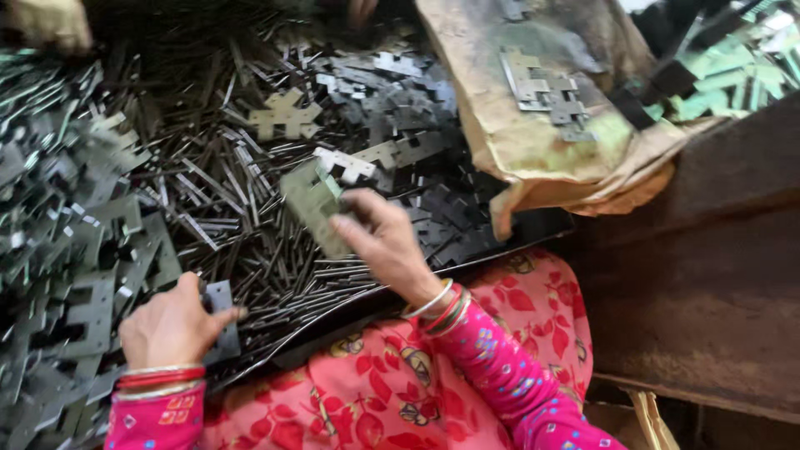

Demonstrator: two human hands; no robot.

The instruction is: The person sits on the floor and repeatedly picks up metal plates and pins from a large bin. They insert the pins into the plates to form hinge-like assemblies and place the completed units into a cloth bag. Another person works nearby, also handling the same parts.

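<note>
Countless dark stamped plates and thin strips heap on the tray point(533, 229), where the right hand point(387, 242) pinches a flat grey plate point(312, 204) tilted up-left of its fingers, while the left hand point(171, 325) presses closed on a smaller plate point(221, 321) at its right.

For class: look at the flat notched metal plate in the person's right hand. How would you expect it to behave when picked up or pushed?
The metal plate probably stays stiff: it juts flat from the right hand without drooping. Being thin sheet, it likely feels light. Its flat shape should slide, not roll, though its notches may snag the pile of thin rods.
</note>
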